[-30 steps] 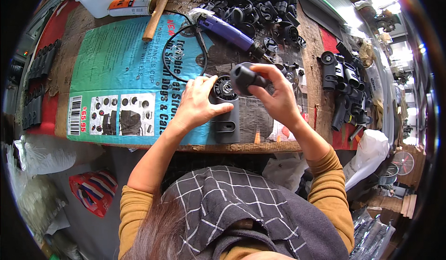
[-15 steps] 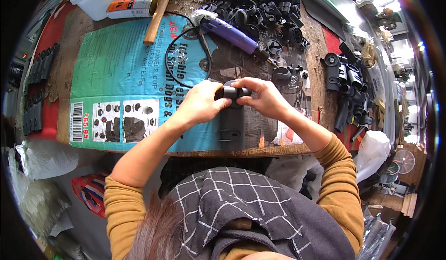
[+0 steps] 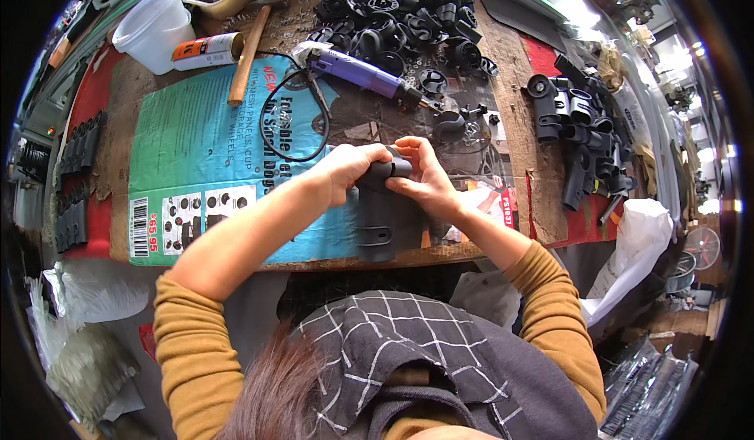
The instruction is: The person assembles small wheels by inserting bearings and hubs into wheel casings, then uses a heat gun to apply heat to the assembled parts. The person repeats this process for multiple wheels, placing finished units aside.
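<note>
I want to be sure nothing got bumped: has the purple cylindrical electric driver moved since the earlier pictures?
No, not visibly in any direction: the purple cylindrical electric driver keeps its place against the blue-green printed cardboard sheet; the whole view shifted.

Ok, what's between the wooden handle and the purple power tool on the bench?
In the head view, a black cable curves over printed cardboard between the wooden handle and the purple power tool.

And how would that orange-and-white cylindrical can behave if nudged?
The can would probably roll, since it's round and lying on its side. It likely feels stiff, as its outline looks straight and smooth. Its weight is hard to judge; any contents are hidden.
</note>
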The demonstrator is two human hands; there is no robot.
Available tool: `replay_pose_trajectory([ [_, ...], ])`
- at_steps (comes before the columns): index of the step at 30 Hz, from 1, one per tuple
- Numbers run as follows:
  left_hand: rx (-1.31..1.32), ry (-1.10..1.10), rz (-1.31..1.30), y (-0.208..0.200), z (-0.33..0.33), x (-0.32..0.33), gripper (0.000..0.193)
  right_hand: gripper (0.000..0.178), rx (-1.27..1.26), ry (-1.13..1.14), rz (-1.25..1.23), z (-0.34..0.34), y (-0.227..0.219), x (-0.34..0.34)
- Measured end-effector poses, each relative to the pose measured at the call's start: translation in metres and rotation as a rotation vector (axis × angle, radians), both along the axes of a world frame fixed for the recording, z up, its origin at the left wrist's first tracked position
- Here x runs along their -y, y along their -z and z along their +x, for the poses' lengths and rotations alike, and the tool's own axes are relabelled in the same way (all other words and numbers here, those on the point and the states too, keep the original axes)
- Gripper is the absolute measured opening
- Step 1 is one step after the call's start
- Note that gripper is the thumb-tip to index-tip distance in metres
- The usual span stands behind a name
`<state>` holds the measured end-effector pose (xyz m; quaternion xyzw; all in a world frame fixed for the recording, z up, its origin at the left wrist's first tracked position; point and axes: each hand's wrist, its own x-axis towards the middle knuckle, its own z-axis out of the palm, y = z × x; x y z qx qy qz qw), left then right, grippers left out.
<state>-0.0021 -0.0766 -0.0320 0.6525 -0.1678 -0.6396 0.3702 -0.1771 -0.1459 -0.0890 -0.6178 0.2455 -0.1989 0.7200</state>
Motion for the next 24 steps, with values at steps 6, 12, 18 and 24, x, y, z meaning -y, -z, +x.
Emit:
replay_pose_trajectory([
  [6,0.02,0.077,-0.504,-0.018,-0.009,-0.031,0.041,0.06,0.153,-0.046,0.549,-0.012,-0.037,-0.028],
  [12,0.968,0.272,-0.905,-0.049,-0.001,-0.047,0.063,0.05,-0.043,-0.093,-0.213,-0.009,-0.072,-0.033],
  [18,1.059,0.258,-0.956,-0.037,0.0,-0.056,0.064,0.04,-0.149,-0.048,-0.45,-0.006,-0.085,-0.042],
  [24,0.835,0.2,-1.033,-0.002,0.013,-0.044,0.057,0.04,-0.358,0.167,-1.245,0.006,-0.069,-0.03],
])
